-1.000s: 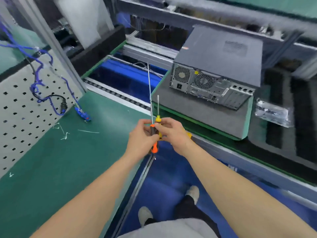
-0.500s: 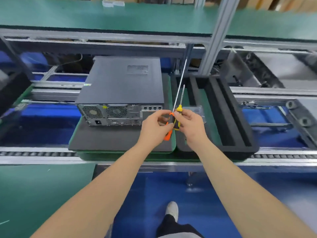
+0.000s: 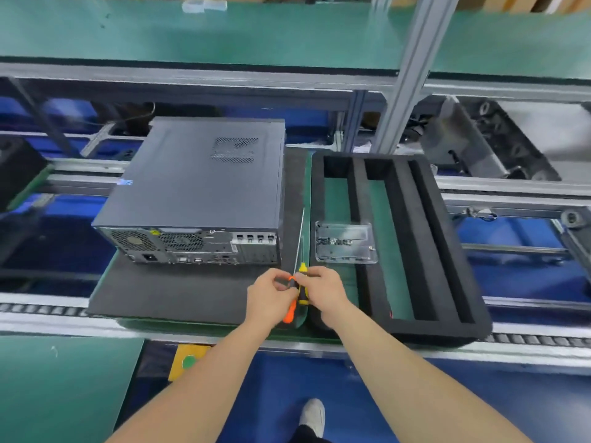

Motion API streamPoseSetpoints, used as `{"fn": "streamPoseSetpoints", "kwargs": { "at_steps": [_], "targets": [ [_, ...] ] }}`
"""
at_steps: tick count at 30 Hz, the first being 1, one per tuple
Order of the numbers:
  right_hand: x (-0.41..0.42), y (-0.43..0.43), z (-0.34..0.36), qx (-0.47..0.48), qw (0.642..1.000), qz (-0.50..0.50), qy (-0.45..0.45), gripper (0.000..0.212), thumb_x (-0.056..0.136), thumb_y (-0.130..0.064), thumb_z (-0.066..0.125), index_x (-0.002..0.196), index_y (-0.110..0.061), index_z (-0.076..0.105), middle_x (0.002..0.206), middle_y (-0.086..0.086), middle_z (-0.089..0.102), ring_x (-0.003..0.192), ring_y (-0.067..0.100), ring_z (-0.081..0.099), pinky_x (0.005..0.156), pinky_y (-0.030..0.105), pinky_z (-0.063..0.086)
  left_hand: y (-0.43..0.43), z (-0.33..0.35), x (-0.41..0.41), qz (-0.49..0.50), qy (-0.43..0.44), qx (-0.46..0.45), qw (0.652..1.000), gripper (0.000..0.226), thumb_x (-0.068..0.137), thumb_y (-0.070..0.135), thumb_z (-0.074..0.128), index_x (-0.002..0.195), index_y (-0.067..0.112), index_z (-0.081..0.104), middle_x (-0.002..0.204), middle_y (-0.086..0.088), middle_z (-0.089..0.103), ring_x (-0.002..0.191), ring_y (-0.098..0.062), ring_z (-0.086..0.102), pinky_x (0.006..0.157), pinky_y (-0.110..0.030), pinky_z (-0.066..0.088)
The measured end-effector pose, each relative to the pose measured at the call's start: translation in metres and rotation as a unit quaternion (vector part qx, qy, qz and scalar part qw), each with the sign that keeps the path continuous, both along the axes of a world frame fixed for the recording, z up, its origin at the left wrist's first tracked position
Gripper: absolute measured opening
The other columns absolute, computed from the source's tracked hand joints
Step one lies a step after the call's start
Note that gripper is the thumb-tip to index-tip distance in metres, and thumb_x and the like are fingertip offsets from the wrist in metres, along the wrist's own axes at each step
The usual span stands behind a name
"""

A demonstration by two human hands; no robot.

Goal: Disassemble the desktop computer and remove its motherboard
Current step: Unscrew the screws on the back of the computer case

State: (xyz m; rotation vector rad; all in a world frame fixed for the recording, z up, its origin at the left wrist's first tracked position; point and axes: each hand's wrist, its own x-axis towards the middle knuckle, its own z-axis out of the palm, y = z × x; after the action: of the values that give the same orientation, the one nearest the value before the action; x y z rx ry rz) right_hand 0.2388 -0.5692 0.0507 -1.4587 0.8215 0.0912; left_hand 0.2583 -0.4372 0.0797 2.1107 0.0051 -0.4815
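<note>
A dark grey desktop computer point(image 3: 204, 183) lies closed on a grey foam pad point(image 3: 166, 292), its rear panel with fans and ports facing me. Just in front of its right corner, my left hand point(image 3: 270, 297) grips an orange-handled screwdriver point(image 3: 289, 311). My right hand point(image 3: 323, 290) grips a yellow-handled screwdriver point(image 3: 303, 295). Both thin shafts point up and away, side by side, past the case's right edge. The two hands touch each other at the handles.
A black foam tray point(image 3: 447, 282) with long slots sits to the right of the pad, holding a clear plastic box point(image 3: 345, 243). Both rest on a roller conveyor point(image 3: 44, 310). A green bench point(image 3: 60, 388) lies at lower left, an aluminium post point(image 3: 406, 75) behind.
My view has swung from the left bench to face the conveyor squarely. The computer now sits straight ahead, and both hands have carried the screwdrivers lower, close to its front right corner.
</note>
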Motion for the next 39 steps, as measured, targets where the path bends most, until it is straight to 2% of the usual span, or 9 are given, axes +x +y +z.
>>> {"fn": "streamPoseSetpoints", "kwargs": {
  "at_steps": [4,8,12,14,18,23,27,34,39],
  "targets": [
    [0.009,0.004,-0.005,-0.073,0.997,0.016,0.023,0.022,0.090,-0.031,0.078,0.107,-0.021,0.068,0.105,-0.002,0.069,0.089,0.011,0.065,0.060,0.024,0.054,0.001,-0.011,0.007,0.013,-0.008,0.021,1.000,0.020,0.083,0.020,0.074,0.099,0.031,0.067,0.082,0.004,0.074,0.086,-0.010,0.068,0.072,-0.025,0.050],
    [0.017,0.005,-0.006,-0.143,0.989,-0.002,0.041,0.019,0.085,-0.028,0.080,0.093,-0.017,0.065,0.090,-0.001,0.068,0.085,0.018,0.067,0.067,0.038,0.062,-0.002,-0.019,0.011,0.023,-0.049,0.029,0.998,0.017,0.084,0.013,0.074,0.092,0.025,0.067,0.072,0.000,0.069,0.077,-0.012,0.067,0.068,-0.023,0.049],
    [0.019,0.001,-0.006,-0.201,0.976,-0.009,0.077,0.023,0.087,-0.035,0.080,0.089,-0.019,0.062,0.085,-0.005,0.064,0.067,0.006,0.059,0.036,0.016,0.039,0.000,-0.026,0.018,0.010,-0.079,0.064,0.995,0.013,0.085,0.015,0.073,0.091,0.024,0.065,0.075,0.001,0.065,0.079,-0.010,0.061,0.068,-0.024,0.046],
    [0.019,0.000,-0.007,-0.243,0.964,0.018,0.102,0.025,0.087,-0.041,0.078,0.093,-0.022,0.062,0.090,-0.004,0.065,0.066,0.005,0.060,0.039,0.016,0.039,0.001,-0.027,0.021,-0.007,-0.089,0.088,0.992,0.015,0.086,0.020,0.072,0.096,0.026,0.064,0.084,0.005,0.060,0.079,-0.004,0.057,0.064,-0.018,0.039],
    [0.021,0.002,-0.010,-0.257,0.961,0.020,0.102,0.026,0.087,-0.038,0.079,0.096,-0.019,0.063,0.094,-0.002,0.065,0.085,0.018,0.066,0.069,0.036,0.058,0.000,-0.027,0.025,-0.029,-0.095,0.101,0.990,0.016,0.086,0.024,0.071,0.099,0.029,0.063,0.091,0.009,0.057,0.080,-0.003,0.057,0.066,-0.023,0.044],
    [0.023,0.001,-0.007,-0.261,0.958,0.028,0.113,0.022,0.089,-0.034,0.074,0.096,-0.016,0.065,0.100,0.002,0.067,0.088,0.021,0.062,0.064,0.030,0.043,0.001,-0.015,0.028,-0.018,-0.125,0.122,0.984,0.006,0.087,0.034,0.066,0.092,0.035,0.063,0.083,0.016,0.061,0.078,0.000,0.058,0.060,-0.024,0.045],
    [0.023,-0.001,0.003,-0.245,0.967,0.004,0.071,0.016,0.090,-0.037,0.066,0.095,-0.021,0.063,0.092,-0.003,0.068,0.086,0.019,0.065,0.064,0.030,0.045,0.009,0.005,0.042,-0.038,-0.086,0.047,0.994,0.018,0.097,0.039,0.058,0.087,0.033,0.072,0.073,0.016,0.072,0.072,0.001,0.067,0.069,-0.026,0.055],
    [0.035,0.004,0.047,-0.155,0.983,-0.066,-0.078,0.006,0.101,-0.028,0.050,0.099,-0.027,0.056,0.083,0.002,0.071,0.063,0.014,0.071,0.062,0.037,0.060,0.045,0.048,0.078,-0.175,0.103,-0.086,0.975,0.032,0.107,0.031,0.048,0.110,0.022,0.078,0.100,0.004,0.080,0.099,-0.023,0.074,0.086,-0.033,0.056],
    [0.039,0.027,0.081,-0.124,0.975,-0.115,-0.141,0.015,0.099,-0.029,0.046,0.099,-0.028,0.061,0.067,-0.005,0.066,0.052,0.014,0.054,0.048,0.033,0.047,0.069,0.053,0.089,-0.193,0.138,-0.174,0.956,0.032,0.106,0.028,0.049,0.115,0.018,0.077,0.107,-0.004,0.080,0.101,-0.023,0.076,0.092,-0.037,0.058]
  ]
}}
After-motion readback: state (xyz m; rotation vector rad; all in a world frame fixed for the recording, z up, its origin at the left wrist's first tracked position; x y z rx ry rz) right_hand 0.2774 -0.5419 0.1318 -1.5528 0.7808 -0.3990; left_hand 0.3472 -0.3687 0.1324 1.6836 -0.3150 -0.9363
